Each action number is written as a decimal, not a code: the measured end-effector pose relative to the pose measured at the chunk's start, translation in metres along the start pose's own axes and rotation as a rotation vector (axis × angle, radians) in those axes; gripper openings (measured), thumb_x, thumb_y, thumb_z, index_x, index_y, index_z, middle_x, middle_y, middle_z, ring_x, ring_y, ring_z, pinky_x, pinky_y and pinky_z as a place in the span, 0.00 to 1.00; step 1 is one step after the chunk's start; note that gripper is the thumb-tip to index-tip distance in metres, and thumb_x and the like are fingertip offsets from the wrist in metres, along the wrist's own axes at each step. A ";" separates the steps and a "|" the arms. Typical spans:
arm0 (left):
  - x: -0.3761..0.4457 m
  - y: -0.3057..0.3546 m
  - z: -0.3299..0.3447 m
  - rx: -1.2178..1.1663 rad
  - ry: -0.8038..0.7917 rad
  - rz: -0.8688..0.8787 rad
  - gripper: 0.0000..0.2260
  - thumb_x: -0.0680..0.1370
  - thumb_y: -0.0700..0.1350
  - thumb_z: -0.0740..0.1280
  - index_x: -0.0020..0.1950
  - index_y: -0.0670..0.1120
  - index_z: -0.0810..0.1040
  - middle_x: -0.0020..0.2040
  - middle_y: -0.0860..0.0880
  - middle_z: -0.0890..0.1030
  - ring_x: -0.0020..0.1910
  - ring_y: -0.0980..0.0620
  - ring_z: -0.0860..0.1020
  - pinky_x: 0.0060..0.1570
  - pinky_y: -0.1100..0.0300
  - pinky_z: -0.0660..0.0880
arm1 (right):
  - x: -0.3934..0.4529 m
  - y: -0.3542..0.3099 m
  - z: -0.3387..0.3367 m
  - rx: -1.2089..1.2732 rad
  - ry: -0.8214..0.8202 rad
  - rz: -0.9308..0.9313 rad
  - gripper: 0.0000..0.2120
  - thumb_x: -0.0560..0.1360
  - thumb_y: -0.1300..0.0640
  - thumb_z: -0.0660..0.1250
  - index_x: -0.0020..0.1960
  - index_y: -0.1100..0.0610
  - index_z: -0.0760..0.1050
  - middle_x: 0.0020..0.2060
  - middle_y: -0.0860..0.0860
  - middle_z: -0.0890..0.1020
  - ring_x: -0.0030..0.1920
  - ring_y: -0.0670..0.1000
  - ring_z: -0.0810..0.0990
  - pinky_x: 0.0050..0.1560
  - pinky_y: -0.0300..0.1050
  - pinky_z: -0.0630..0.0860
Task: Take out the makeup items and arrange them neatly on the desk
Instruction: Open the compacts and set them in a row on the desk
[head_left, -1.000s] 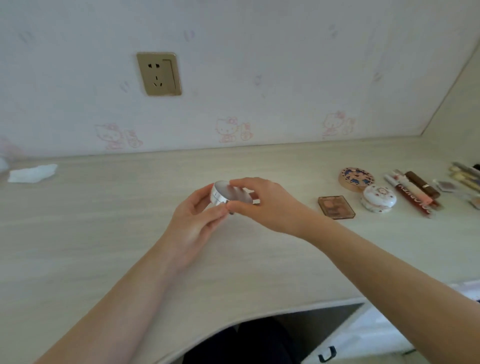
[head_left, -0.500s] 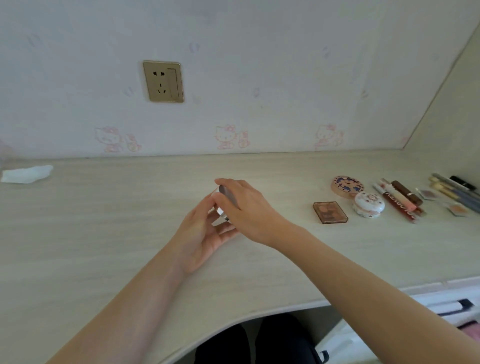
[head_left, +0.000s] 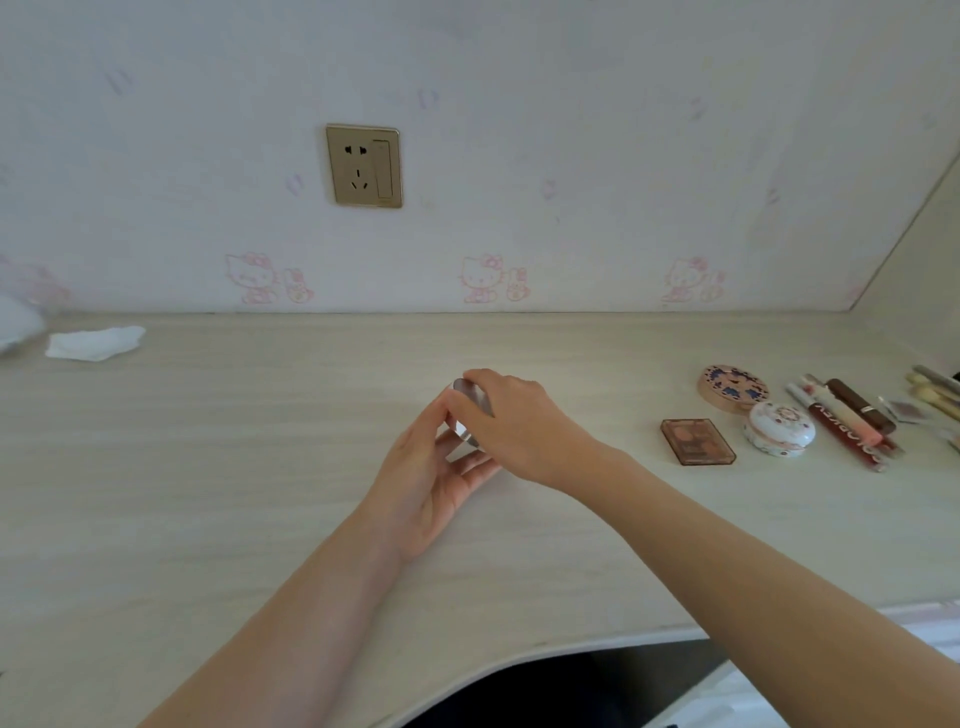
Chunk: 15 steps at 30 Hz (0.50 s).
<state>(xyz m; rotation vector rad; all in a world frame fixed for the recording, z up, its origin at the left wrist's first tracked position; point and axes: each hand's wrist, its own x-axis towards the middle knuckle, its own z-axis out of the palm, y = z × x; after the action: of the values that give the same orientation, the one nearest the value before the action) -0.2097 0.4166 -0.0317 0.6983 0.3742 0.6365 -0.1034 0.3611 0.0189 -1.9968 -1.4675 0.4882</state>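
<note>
I'm gripping a round silver compact (head_left: 467, 415) with both left hand (head_left: 434, 478) and right hand (head_left: 519, 426), holding it mid-desk (head_left: 260, 467), other makeup lying near the right edge.

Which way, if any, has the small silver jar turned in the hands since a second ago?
Yes. The silver jar has tipped: its round face, then turned up from the desk, now stands nearly on edge, gripped by the left hand and right hand.
</note>
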 end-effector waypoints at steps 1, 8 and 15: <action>0.000 0.000 0.000 -0.010 0.001 0.000 0.09 0.77 0.45 0.67 0.50 0.43 0.84 0.56 0.40 0.82 0.56 0.42 0.81 0.50 0.51 0.78 | 0.001 -0.001 0.000 0.000 -0.007 -0.008 0.18 0.76 0.39 0.55 0.50 0.52 0.74 0.45 0.49 0.80 0.45 0.50 0.81 0.50 0.51 0.78; 0.001 0.002 0.000 -0.040 0.013 0.030 0.06 0.79 0.44 0.66 0.47 0.44 0.81 0.57 0.42 0.79 0.56 0.44 0.80 0.50 0.52 0.78 | 0.004 -0.006 -0.001 -0.022 -0.061 -0.104 0.14 0.81 0.47 0.52 0.40 0.51 0.67 0.36 0.48 0.75 0.40 0.51 0.76 0.42 0.46 0.73; 0.001 0.004 -0.005 -0.012 0.011 0.080 0.13 0.80 0.45 0.64 0.63 0.41 0.75 0.59 0.43 0.81 0.59 0.44 0.79 0.52 0.49 0.78 | 0.009 -0.006 -0.006 -0.049 -0.141 -0.158 0.15 0.82 0.48 0.49 0.42 0.52 0.66 0.36 0.47 0.74 0.39 0.49 0.73 0.38 0.42 0.67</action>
<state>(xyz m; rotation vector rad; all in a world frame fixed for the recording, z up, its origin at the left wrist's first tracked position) -0.2135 0.4223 -0.0325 0.7016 0.3536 0.7177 -0.1011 0.3689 0.0279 -1.8972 -1.7234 0.5385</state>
